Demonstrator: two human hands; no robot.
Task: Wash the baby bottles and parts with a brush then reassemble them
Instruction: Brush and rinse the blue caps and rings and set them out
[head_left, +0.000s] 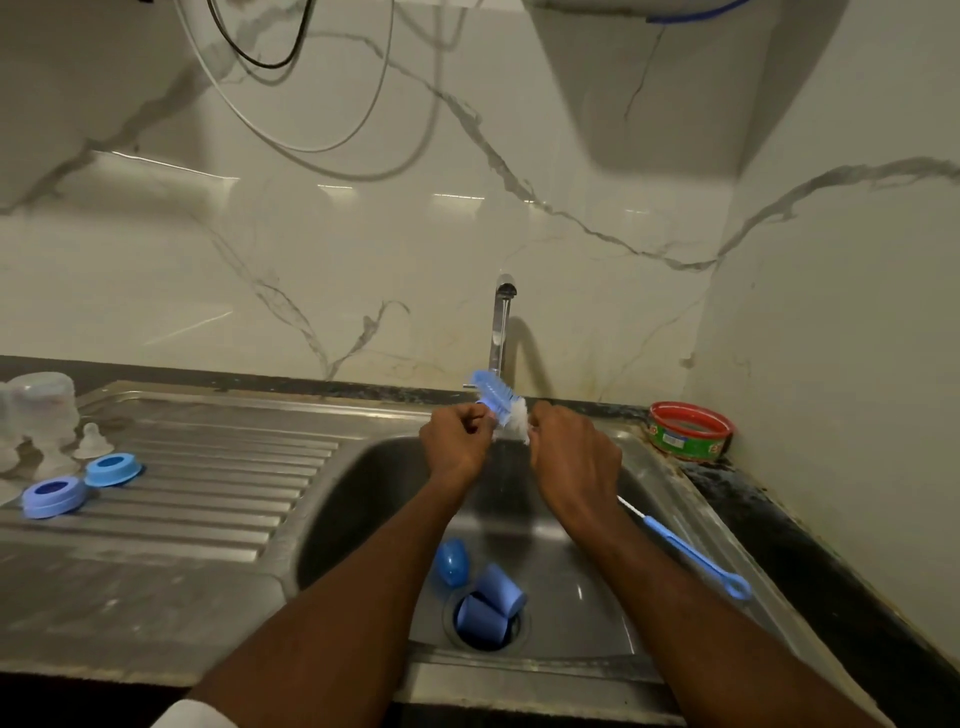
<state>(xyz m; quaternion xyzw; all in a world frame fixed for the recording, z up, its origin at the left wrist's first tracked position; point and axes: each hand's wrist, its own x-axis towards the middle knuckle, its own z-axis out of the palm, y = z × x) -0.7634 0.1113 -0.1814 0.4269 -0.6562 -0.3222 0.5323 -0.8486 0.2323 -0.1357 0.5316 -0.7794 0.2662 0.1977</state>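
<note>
Above the sink basin (363, 499), my left hand (454, 447) grips the blue bottle brush (493, 395) by its blue bristled part. My right hand (574, 457) pinches the brush's white tip (519, 418). Both hands are under the tap (501, 332). In the basin lie two blue caps (491, 605) over the drain and a blue rounded part (452, 561). On the draining board stand two blue collar rings (111, 469) (54, 496), clear teats (92, 440) and upturned clear bottles (44, 410).
A thin blue nipple brush (691, 553) lies on the sink's right rim. A red and green tub (688, 431) sits in the back right corner on the dark counter. Marble wall panels close in behind and at right. Cables hang overhead.
</note>
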